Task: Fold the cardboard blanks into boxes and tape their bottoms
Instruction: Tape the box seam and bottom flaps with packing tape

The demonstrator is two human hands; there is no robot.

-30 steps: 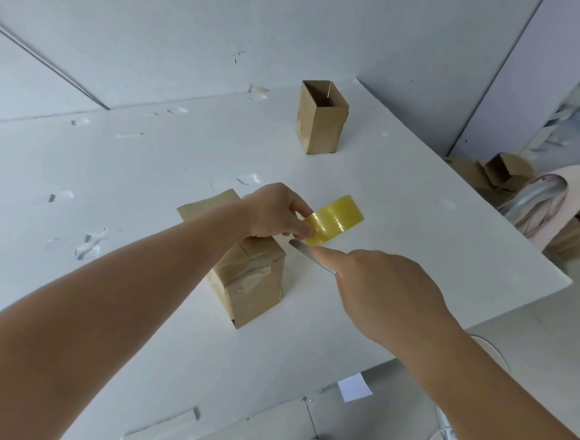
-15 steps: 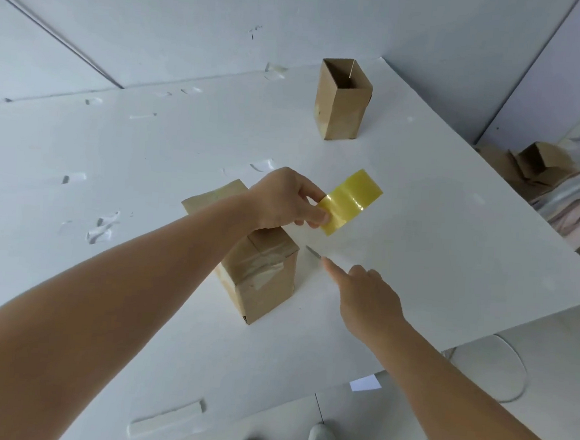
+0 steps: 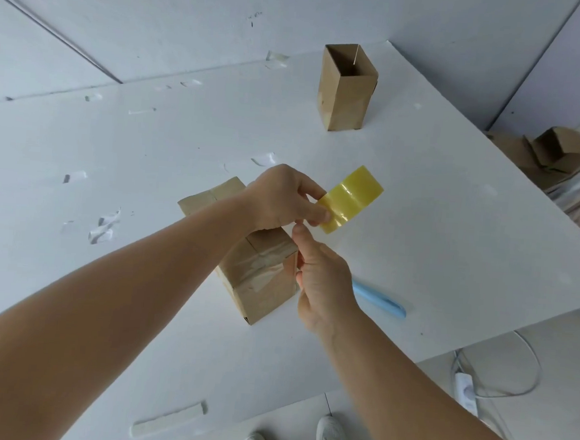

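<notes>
Tape roll, yellow, is gripped in the left hand above the white table. Right hand is raised just below the roll, thumb and fingertips pinched together at the roll's lower edge; whether they hold a tape end cannot be told. Taped cardboard box stands on the table directly beneath both hands, clear tape wrinkled across its upper face. A blue cutter lies on the table just right of the right hand. Second box, open at the top, stands upright near the far edge, well apart.
</notes>
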